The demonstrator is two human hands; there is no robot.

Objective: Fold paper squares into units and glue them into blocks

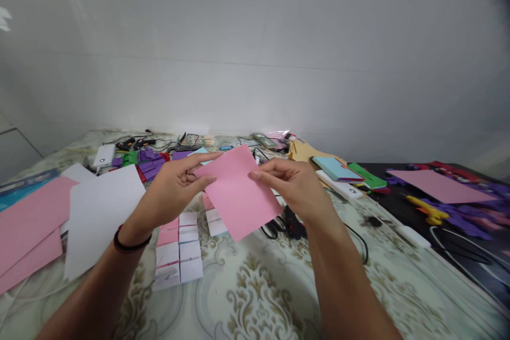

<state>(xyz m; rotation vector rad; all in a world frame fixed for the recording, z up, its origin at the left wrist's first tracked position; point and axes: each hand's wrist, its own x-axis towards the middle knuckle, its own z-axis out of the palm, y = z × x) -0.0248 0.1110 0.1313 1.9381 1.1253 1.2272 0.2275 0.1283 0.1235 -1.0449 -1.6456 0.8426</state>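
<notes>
A square sheet of pink paper (pixel 241 196) is held up above the table, turned with one corner pointing down. My left hand (pixel 175 186) pinches its left side between thumb and fingers; a dark band circles that wrist. On the right side my right hand (pixel 292 186) grips the same sheet, thumb on the near face. A faint crease seems to cross the paper. Below and to the left lie small folded white and pink paper pieces (pixel 179 249) in rows, some partly hidden behind the held sheet.
White sheets (pixel 105 218) and larger pink sheets (pixel 34 223) lie at the left. Purple strips (pixel 151 163), a white power bank (pixel 104 155) and cables are farther back. At right are a light blue notebook (pixel 338 168), a yellow glue gun (pixel 428 210) and another pink sheet (pixel 442 186).
</notes>
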